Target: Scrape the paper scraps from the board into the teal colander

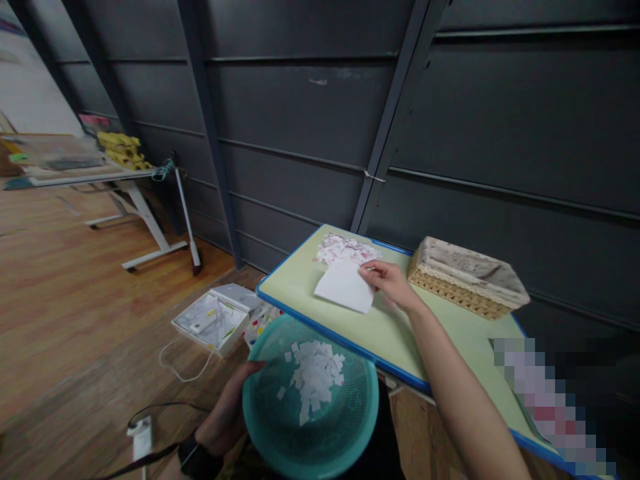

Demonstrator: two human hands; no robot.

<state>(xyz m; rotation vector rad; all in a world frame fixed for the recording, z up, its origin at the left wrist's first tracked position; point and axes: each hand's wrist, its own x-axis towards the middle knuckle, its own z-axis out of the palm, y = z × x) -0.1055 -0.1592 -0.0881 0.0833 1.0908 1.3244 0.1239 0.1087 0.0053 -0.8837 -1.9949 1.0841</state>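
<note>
My right hand point(391, 283) reaches out over the green, blue-edged table point(395, 333) and pinches the edge of a white sheet of paper point(345, 287). Just beyond the sheet lies a pile of small paper pieces point(345, 250). My left hand point(227, 410) grips the left rim of a teal mesh basket point(265, 420) held below the table's near edge. Several white paper scraps point(314, 375) lie inside the basket.
A wicker basket with a cloth lining point(467, 277) sits at the table's far right against the dark panelled wall. On the wooden floor to the left lie an open white box point(213, 320) and a white cable point(180, 370). A folding table point(100, 173) stands further left.
</note>
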